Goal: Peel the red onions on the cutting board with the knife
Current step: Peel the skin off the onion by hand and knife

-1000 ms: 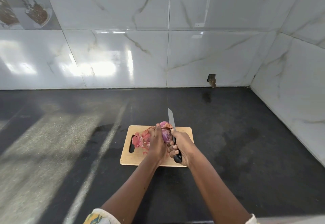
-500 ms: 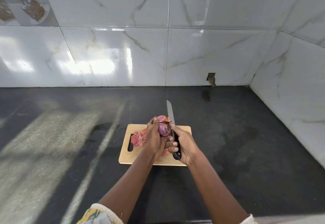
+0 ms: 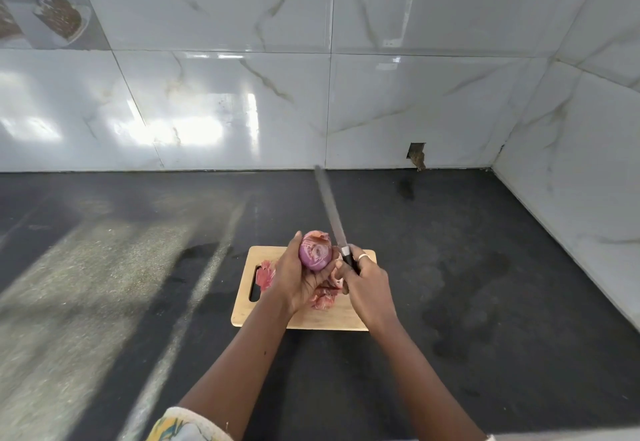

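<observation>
Left hand point(image 3: 298, 281) fingers curled round red onion point(image 3: 314, 254) above cutting board point(image 3: 325, 317); right hand point(image 3: 363, 283) grips knife point(image 3: 333, 214) handle, blade beside onion; peels point(image 3: 265, 274) on board.

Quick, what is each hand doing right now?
Left hand: closed around the red onion, held above the cutting board.
Right hand: closed around the knife handle.

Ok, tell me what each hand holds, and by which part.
The left hand cups the red onion round its lower side. The right hand grips the knife by its black handle, blade pointing away.
</observation>
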Motion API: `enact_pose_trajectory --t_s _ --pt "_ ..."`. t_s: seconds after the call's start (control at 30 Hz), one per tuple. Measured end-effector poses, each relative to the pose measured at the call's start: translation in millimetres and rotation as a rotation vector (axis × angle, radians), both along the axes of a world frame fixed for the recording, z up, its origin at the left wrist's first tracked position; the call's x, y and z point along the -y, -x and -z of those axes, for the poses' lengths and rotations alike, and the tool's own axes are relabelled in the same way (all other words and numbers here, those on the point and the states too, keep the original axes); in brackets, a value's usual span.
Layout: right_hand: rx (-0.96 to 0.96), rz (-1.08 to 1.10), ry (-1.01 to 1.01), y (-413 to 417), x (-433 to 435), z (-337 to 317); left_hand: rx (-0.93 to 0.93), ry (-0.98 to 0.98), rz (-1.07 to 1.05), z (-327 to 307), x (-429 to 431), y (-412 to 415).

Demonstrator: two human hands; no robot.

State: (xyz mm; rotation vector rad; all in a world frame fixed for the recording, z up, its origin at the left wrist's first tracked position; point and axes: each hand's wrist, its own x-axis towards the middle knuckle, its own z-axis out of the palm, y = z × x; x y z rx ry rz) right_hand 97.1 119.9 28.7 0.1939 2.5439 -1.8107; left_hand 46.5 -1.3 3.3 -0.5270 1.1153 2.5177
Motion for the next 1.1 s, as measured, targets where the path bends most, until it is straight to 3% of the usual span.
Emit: enact_pose_trajectory --t_s 0.2,0.27,0.33,0.4,0.57,0.77,0.9,1.1 --pt "-0.27 -0.074 -0.545 4.2 -27.7 10.1 0.03 0.02 0.152 -5.3 9.7 4.5" --pt "-0.305 -0.095 -0.605 9.8 -36.8 9.4 -0.002 -0.042 0.189 -6.2 13.9 3.4" --pt "-0.269 -0.115 -0.554 14.8 -39.4 4.8 -0.038 -0.098 0.208 -7.1 14.8 1.5" --pt "-0.172 -0.104 -0.339 20.8 -37.2 -0.1 -0.053 -0.127 0.219 -8.7 12.6 0.1" --pt "0.042 -0.042 0.212 32.1 -30.0 -3.0 -0.135 0.047 0.249 -13.2 3.7 -2.9" --pt "0.031 0.03 0.42 29.3 -22.6 -0.7 -0.281 0.315 0.241 -4.9 2.6 -4.1" --pt "-0.065 0.071 0.295 28.9 -18.1 2.2 -0.432 0.646 0.239 -1.1 -0.4 -6.5" --pt "-0.191 -0.003 -0.056 28.9 -13.8 2.5 -0.374 0.613 0.176 -3.1 -1.9 -10.5"
